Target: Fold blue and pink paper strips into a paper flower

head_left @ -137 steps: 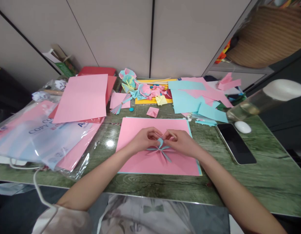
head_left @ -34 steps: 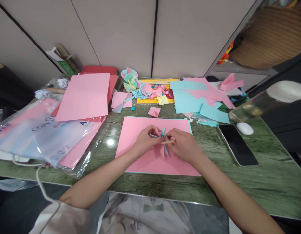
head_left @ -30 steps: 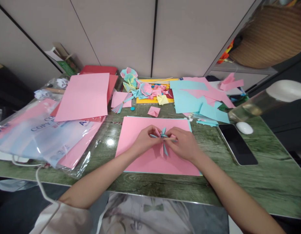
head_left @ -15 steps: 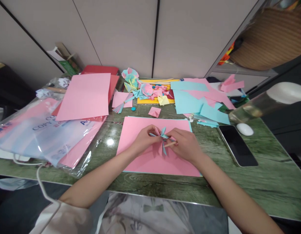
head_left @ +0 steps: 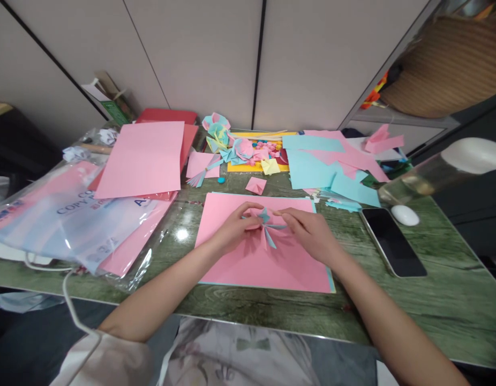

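A pink and blue folded paper flower [head_left: 267,228] is held above a pink sheet [head_left: 248,265] on the green table. My left hand [head_left: 237,228] grips the flower's left side between thumb and fingers. At its right side is my right hand [head_left: 308,231], closed with the fingertips together at the upper petals; whether a small stick is still in these fingers cannot be made out. Beyond the sheet lie a small pink folded square [head_left: 256,185], a blue round piece [head_left: 221,180] and a tied bundle of paper strips [head_left: 204,170].
Pink sheets [head_left: 141,158] and a plastic paper bag [head_left: 75,214] lie left. Folded flowers [head_left: 219,134] and a yellow tray [head_left: 235,167] stand behind. Blue paper pieces [head_left: 312,169], a phone [head_left: 392,241], a white mouse [head_left: 405,215] and a bottle [head_left: 416,179] are right.
The flower has turned and its petals have shifted. My right fingers have moved up along its right side, and the wooden stick seen in them before no longer shows clearly.
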